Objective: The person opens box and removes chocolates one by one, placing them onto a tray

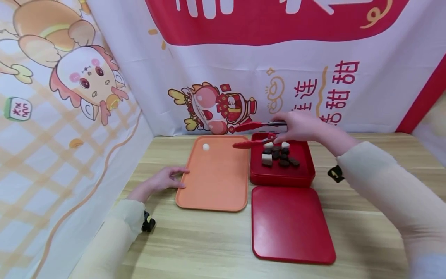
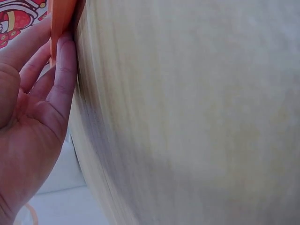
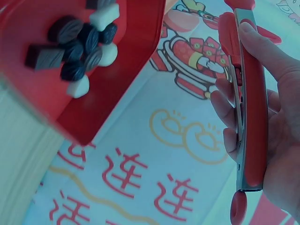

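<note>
My right hand [image 1: 296, 126] holds red-tipped kitchen tongs [image 1: 248, 145] by the handles, the arms spread and nothing between the tips. The tongs' red handle [image 3: 255, 117] lies along the palm in the right wrist view. Below that hand, a red box [image 1: 282, 179] holds several chocolates [image 1: 283, 162], dark brown and white. One small white piece [image 1: 206, 147] lies in the far left corner of an orange tray [image 1: 216, 182]. My left hand [image 1: 167, 179] grips the tray's left rim; in the left wrist view fingers [image 2: 64, 70] lie on either side of the orange edge.
A red square lid [image 1: 290, 224] lies flat in front of the box, right of the tray. All stand on a wooden table [image 1: 195, 244]. Printed cloth [image 1: 223, 58] hangs close behind tray and box, and another at the left.
</note>
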`<state>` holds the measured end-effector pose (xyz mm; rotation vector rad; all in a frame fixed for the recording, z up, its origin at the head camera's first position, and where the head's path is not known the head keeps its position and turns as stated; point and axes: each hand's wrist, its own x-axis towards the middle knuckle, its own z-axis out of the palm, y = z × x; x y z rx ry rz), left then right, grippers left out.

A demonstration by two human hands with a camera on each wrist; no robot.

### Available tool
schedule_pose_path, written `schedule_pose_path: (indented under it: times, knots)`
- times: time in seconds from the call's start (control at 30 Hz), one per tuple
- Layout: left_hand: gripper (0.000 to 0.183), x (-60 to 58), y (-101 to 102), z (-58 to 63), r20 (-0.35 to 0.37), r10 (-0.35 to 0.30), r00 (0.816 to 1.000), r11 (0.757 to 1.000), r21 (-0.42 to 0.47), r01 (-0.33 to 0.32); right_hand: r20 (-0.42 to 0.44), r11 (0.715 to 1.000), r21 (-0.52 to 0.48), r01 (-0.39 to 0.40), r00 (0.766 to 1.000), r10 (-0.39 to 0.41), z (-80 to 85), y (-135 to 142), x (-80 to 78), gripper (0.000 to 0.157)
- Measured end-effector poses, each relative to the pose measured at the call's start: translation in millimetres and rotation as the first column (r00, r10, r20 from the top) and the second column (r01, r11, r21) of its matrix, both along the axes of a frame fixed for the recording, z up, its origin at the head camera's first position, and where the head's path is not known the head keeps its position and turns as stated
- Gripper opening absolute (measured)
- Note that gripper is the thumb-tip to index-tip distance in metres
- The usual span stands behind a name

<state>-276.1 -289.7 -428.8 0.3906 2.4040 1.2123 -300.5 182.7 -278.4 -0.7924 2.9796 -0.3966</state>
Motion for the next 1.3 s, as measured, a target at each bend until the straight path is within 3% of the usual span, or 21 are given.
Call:
schedule_pose_path:
  times: [0.27,0.57,0.87,1.0,1.3]
  knots:
    - [0.061,0.0,-1,-1.3,-0.003,0.0,1.0,1.0,-0.002,0.0,-0.046,0.999,0.028,0.022,0.999,-0.021,5.2,38,22.4,0.066]
    - [0.06,-0.7,-1,-2.1,-0.005,-0.005,1.0,1.0,-0.015,0.005,-0.001,0.995,0.067,0.068,0.998,-0.068,-3.0,70,42.0,0.072]
    - [0.06,-0.3,0,-0.9,-0.004,-0.001,1.0,1.0,-0.025,0.001,-0.062,0.993,0.115,0.006,0.998,0.002,-32.6,84,47.9,0.061]
    - [0.06,-0.4,1,0.4,-0.015,-0.017,1.0,1.0,-0.017,0.017,-0.032,0.992,0.124,0.013,0.999,-0.009,-40.3,80,48.2,0.062]
    - [0.059,1.4,0,1.4,-0.018,-0.025,1.0,1.0,-0.013,0.024,-0.055,0.985,0.171,0.006,0.998,0.004,-53.6,72,42.7,0.064]
